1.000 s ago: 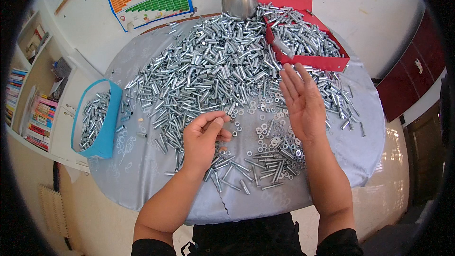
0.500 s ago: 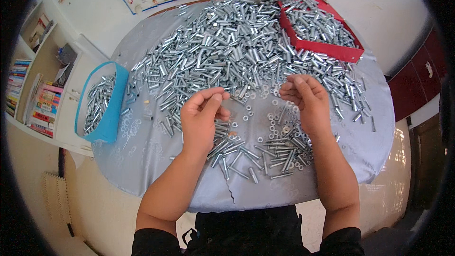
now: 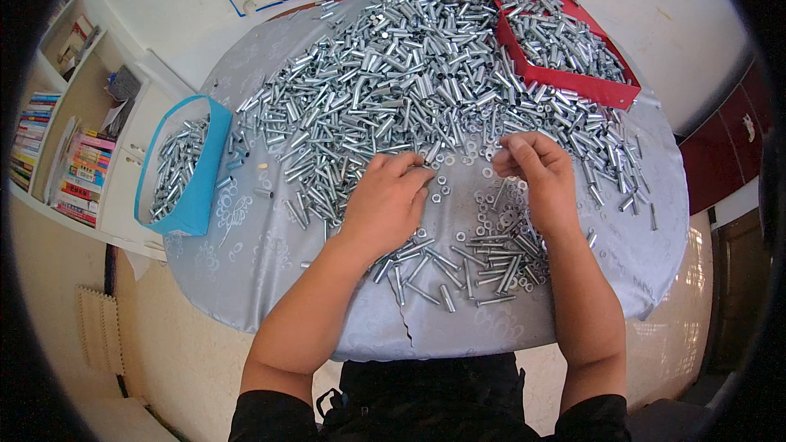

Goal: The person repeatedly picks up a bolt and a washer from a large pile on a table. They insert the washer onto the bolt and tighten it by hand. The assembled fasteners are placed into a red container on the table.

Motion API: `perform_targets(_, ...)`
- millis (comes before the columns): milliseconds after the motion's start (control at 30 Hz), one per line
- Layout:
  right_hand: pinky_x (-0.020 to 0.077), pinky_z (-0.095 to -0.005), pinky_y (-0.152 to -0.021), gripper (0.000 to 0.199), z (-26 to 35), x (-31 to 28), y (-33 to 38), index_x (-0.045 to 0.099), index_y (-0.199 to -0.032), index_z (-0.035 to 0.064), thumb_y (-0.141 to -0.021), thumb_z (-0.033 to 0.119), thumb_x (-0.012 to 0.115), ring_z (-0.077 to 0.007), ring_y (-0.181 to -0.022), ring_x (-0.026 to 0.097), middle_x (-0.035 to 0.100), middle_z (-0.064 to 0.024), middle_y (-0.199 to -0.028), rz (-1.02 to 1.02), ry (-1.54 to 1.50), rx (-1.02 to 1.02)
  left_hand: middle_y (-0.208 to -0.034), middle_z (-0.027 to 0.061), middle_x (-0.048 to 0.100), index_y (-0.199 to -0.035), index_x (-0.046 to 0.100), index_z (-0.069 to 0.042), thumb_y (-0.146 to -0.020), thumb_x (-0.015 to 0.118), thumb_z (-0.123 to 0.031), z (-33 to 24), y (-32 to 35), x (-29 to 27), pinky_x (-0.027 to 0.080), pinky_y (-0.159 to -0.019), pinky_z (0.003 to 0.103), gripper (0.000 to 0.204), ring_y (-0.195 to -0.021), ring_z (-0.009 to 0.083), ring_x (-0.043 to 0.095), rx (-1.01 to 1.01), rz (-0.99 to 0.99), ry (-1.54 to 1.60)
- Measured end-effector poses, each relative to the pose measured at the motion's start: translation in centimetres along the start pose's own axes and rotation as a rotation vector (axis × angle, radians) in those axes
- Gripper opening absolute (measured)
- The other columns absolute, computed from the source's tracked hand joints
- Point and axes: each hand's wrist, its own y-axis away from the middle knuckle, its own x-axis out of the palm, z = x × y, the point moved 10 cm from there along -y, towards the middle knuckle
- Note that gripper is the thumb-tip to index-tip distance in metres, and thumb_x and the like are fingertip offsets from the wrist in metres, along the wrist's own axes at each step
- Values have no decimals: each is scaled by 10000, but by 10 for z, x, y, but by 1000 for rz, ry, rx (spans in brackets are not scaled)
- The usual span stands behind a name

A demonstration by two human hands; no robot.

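We've got our left hand (image 3: 391, 200) and right hand (image 3: 534, 170) curled, fingertips pinching small nuts (image 3: 491, 213) beside the metal sleeves (image 3: 393, 82), so probably best picking singly.

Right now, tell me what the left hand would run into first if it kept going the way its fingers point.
The left hand points up and right across the table. Its fingertips would probably meet the near edge of the big pile of metal sleeves first; loose nuts and washers lie just beside that line.

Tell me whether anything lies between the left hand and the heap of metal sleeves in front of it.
Nothing visible does. The left hand has its fingertips right at the near edge of the heap of metal sleeves, with only loose nuts and washers scattered on the grey tablecloth beside it.
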Motion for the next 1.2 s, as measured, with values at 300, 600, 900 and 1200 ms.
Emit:
perform_targets(300,498,-251,-631,213,4,-19,-3,654,-921,-19,-950,177,577,-118,-680,616,662,-67,-765,-124,-6,-47,-1020,118,594,-1014,653,-53,-805,644,-116,-2,-1,-1,442,-868,401,218,-980,320,531,-11,-4,-56)
perform_targets(600,489,-255,-631,204,4,-22,-4,659,-911,-10,-943,178,586,-106,-670,604,661,-57,-762,-115,70,-37,-904,126,625,-953,656,-28,-804,645,-113,9,1,3,453,-807,414,171,-888,328,570,-88,-19,-28)
perform_targets(900,484,-259,-675,169,8,9,6,659,-940,-25,-909,137,623,-109,-719,617,669,-56,-777,21,420,-152,-915,146,606,-972,612,11,-887,576,-75,31,7,-13,474,-732,360,127,-833,276,592,-259,-241,268)
perform_targets(1200,489,-252,-671,157,8,-4,3,659,-929,-25,-910,127,621,-104,-723,629,673,-58,-777,-82,347,-132,-1161,159,626,-1014,553,-1,-897,553,-91,23,-1,6,489,-829,352,148,-959,292,600,-128,-80,220)
